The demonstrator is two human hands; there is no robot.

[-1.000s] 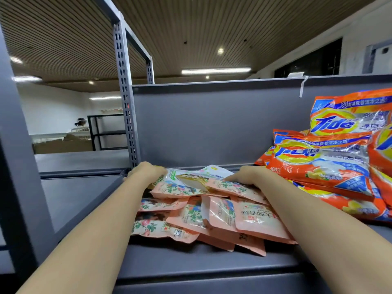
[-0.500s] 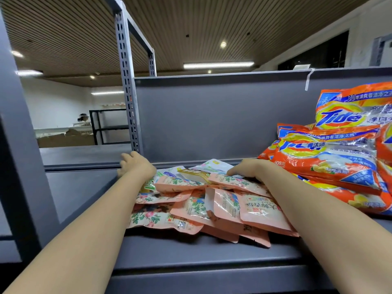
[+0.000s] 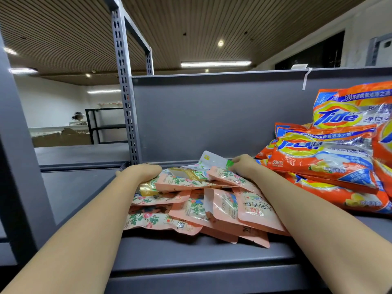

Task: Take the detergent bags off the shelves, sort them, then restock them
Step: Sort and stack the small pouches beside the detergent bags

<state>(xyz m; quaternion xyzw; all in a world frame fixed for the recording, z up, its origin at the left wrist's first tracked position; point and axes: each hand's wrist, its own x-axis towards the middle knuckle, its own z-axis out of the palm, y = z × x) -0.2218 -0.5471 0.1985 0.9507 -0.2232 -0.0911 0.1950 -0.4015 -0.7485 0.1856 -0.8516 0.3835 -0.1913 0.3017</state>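
Observation:
A heap of small pink floral detergent pouches lies on the grey shelf in front of me. My left hand curls round the far left side of the heap, fingers hidden behind the pouches. At the far right side my right hand pinches a white and green pouch that sticks up at the back. Both forearms bracket the heap. Several large orange Tide bags are stacked to the right.
A grey back panel closes the shelf behind the heap. A perforated upright post stands at the left rear corner. Left of it are lower grey shelf surfaces. A person stands far off in the room.
My left hand has dropped from the shelf's back corner onto the left edge of the heap. The right hand has closed on the white and green pouch, and the heap has bunched up between my arms.

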